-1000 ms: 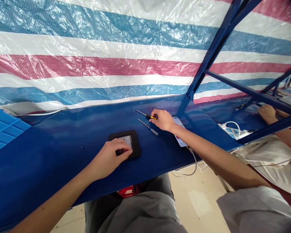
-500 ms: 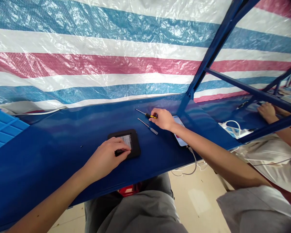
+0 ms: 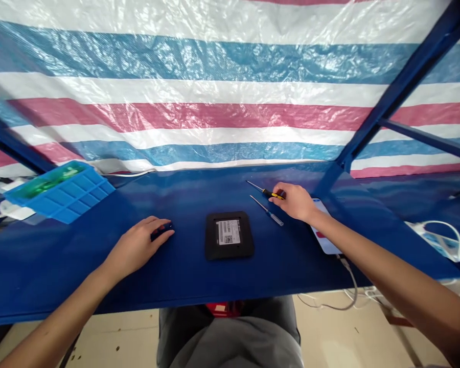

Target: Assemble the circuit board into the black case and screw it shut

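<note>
A black square device [image 3: 229,235] with a white barcode label lies on the blue table [image 3: 99,266] in front of me. My left hand [image 3: 138,246] rests to its left, fingers curled over a small dark piece [image 3: 161,231] on the table. My right hand [image 3: 296,201] lies palm down at the right, fingertips on the black-and-yellow handle of a screwdriver [image 3: 266,191]. A second thin screwdriver [image 3: 267,210] with a clear handle lies just beside that hand. My right wrist covers part of a phone [image 3: 325,238].
A blue compartment tray [image 3: 61,191] with green contents sits at the far left, over a white power strip [image 3: 7,208]. A striped tarp [image 3: 214,87] hangs behind the table. A blue frame post [image 3: 387,102] slants up on the right. White cables [image 3: 444,240] lie at the right edge.
My left hand left the black device and moved left with a small dark piece. The view swung left, bringing the blue tray in. My right hand stayed on the screwdriver handle.
</note>
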{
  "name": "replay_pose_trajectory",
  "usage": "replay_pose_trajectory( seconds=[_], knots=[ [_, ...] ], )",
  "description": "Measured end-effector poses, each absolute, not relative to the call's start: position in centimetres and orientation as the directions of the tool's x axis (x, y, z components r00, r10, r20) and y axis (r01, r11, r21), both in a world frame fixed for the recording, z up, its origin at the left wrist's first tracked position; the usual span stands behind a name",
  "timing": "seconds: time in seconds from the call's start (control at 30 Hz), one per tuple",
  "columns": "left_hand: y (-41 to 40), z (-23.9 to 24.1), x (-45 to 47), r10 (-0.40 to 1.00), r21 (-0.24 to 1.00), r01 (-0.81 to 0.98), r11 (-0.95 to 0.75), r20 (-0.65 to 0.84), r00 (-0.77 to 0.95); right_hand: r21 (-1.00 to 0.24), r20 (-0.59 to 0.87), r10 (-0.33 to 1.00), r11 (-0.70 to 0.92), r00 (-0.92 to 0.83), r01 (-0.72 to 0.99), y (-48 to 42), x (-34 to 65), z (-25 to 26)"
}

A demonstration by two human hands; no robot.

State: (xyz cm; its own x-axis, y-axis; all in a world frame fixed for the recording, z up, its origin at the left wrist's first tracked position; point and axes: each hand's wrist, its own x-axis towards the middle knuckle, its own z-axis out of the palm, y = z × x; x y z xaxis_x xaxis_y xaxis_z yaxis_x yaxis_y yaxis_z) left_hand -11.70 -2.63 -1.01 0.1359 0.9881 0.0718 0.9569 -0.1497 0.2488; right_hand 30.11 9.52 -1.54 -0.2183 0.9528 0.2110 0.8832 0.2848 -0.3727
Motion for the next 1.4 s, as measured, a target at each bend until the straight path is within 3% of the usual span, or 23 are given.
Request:
replay_pose_trajectory(
  seconds=[0.53, 0.83, 0.97, 1.17, 1.4],
  knots=[
    [-1.8, -0.4, -10.4, 0.972, 0.373, 0.903, -0.214, 0.174, 0.159, -0.346, 0.201, 0.954, 0.283, -0.224, 0.895, 9.4, 30.2, -1.4],
    [0.2, 2.7, -4.8, 0.933, 0.564, 0.748, -0.351, 0.144, 0.33, -0.333, 0.189, 0.955, 0.279, -0.226, 0.901, 9.2, 30.1, -1.1],
    [1.6, 3.3, -3.0, 0.902, 0.504, 0.76, -0.411, 0.106, 0.418, -0.338, 0.184, 0.957, 0.275, -0.224, 0.9, 9.2, 30.0, -1.1],
    [2.9, 3.9, -1.6, 0.794, 0.312, 0.751, -0.582, 0.02, 0.607, -0.351, 0.183, 0.958, 0.275, -0.223, 0.895, 9.2, 30.0, -1.0],
    [3.5, 4.4, -0.7, 0.752, 0.136, 0.754, -0.643, -0.076, 0.655, -0.356, 0.185, 0.956, 0.28, -0.226, 0.892, 9.2, 30.1, -1.1]
  ],
)
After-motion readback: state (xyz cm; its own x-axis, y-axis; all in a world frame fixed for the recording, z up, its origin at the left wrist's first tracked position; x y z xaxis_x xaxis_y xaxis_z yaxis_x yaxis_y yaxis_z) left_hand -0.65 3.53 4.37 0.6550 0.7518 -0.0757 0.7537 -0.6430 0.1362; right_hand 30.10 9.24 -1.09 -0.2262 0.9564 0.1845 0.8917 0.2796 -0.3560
